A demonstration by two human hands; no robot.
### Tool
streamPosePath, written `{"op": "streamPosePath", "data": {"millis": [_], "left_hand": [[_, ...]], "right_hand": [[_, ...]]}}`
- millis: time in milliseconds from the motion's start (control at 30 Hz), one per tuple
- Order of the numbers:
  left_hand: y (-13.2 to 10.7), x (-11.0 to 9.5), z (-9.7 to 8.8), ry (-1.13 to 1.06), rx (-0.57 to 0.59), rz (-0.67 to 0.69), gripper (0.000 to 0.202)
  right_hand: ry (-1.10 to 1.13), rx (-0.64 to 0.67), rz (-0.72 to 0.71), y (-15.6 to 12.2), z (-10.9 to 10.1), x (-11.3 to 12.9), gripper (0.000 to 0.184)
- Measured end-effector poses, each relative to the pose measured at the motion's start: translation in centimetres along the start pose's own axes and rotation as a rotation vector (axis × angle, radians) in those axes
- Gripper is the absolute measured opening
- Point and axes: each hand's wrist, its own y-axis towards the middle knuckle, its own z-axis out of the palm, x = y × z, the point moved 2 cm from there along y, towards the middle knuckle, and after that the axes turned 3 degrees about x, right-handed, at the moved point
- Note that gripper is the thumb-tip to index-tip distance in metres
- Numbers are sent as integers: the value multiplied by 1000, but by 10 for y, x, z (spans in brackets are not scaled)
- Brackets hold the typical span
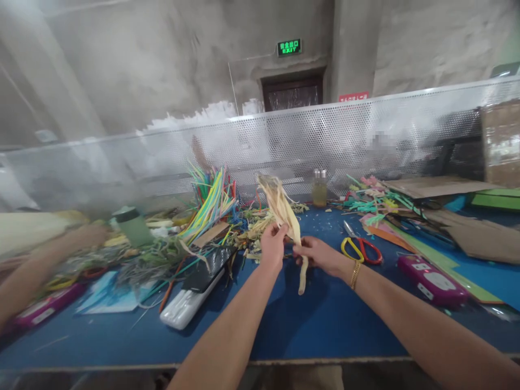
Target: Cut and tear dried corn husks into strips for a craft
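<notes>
A pale yellow bundle that looks like dried corn husk (pixel 279 203) stands tilted in front of me, its frayed end up and a narrow twisted stem pointing down. My left hand (pixel 273 245) pinches its middle from the left, thumb across the husk. Just below, my right hand (pixel 316 252) has its fingers closed round the stem. Scissors (pixel 361 250) with one yellow and one red handle lie right of my right hand. Husk scraps (pixel 255 233) are scattered behind my left hand.
Colourful thin sticks (pixel 213 203) stand at the back left, beside a green bottle (pixel 133 226). A black phone (pixel 209 269) rests on a white case (pixel 190 303). Another person's arm (pixel 44 265) reaches in at left. A purple box (pixel 433 280) sits right; a perforated metal screen (pixel 325 135) backs the table.
</notes>
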Motion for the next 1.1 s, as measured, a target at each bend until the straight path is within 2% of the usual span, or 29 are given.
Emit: {"op": "streamPosePath", "data": {"millis": [67,133,233,333,400,467,500,600,667,733,833,933,1100], "left_hand": [[2,-3,-3,-29,-40,44,27],[3,-4,-4,-47,-55,43,30],[2,-3,-5,-15,-37,-48,36],[-1,-2,-2,102,41,-125,39],[-2,-4,-1,150,83,-98,36],[-3,-6,0,148,100,-42,31],[-3,-7,1,134,104,-16,28],[-4,-9,1,61,110,30,23],[-4,-10,1,-7,102,37,21],[-5,-9,2,-77,108,24,21],[-7,-7,5,-148,160,2,24],[-8,-4,7,-128,198,44,27],[-13,-8,6,85,145,217,32]], "right_hand": [[-68,-37,-12,1,3,-4,32],[-151,-170,-73,3,1,-7,24],[-426,-334,-171,7,-9,-5,18],[-713,-368,-284,9,-16,2,23],[-796,-342,-324,8,-15,7,24],[-748,-285,-286,5,-11,11,25],[-654,-243,-239,3,-8,12,26],[-219,-51,-67,-4,2,14,29],[27,67,0,-9,7,16,31],[165,137,36,-12,10,17,29],[249,206,69,-14,13,18,32],[167,162,17,-13,16,16,36],[-73,-86,-63,-6,9,11,36]]}}
